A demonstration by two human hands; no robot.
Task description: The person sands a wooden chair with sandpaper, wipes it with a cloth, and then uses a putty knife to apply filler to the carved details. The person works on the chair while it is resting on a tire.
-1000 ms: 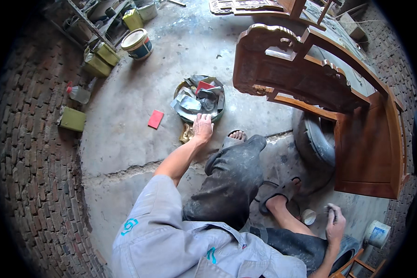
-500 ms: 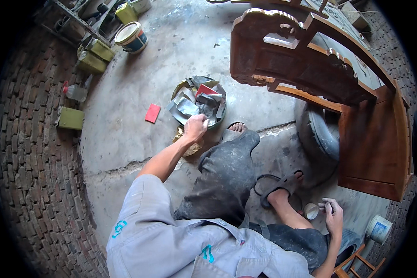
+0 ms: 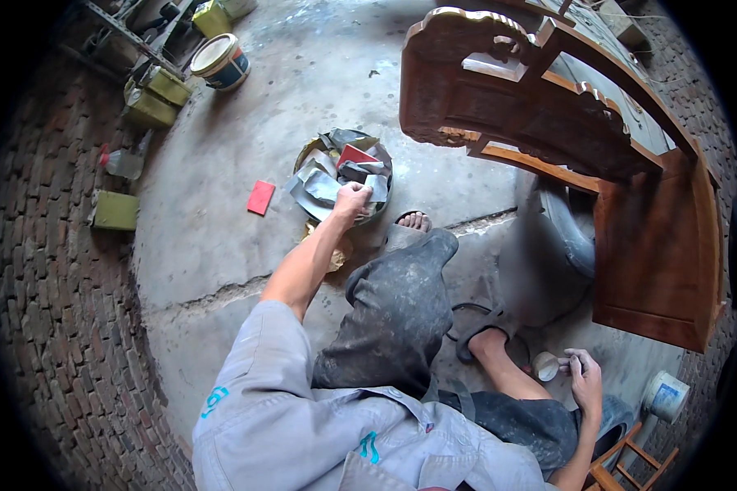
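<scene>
A round tub (image 3: 391, 176) on the floor is heaped with grey, dark and red sheets and scraps that look like sandpaper. At its near edge my left hand (image 3: 352, 201) is closed, pinching a small grey sheet of sandpaper (image 3: 377, 187) above the heap. A red rectangular piece (image 3: 260, 197) lies flat on the floor left of the tub. My right hand (image 3: 584, 381) is by my right knee, its fingers loosely bent and apart, with nothing visible in them. Next to its fingertips is a small pale cup (image 3: 545, 366).
A carved brown wooden furniture piece (image 3: 655, 245) stands at the right, by a tyre (image 3: 571, 233). Olive cans (image 3: 115, 210) and a lidded bucket (image 3: 221, 63) line the left, near a brick wall (image 3: 57, 286). A crack (image 3: 213, 300) crosses the floor. A white pail (image 3: 666, 397) stands lower right.
My left hand has moved slightly up and right over the tub's edge, and a grey sheet now shows at its fingers. My right hand stays by the cup. The view has shifted a little.
</scene>
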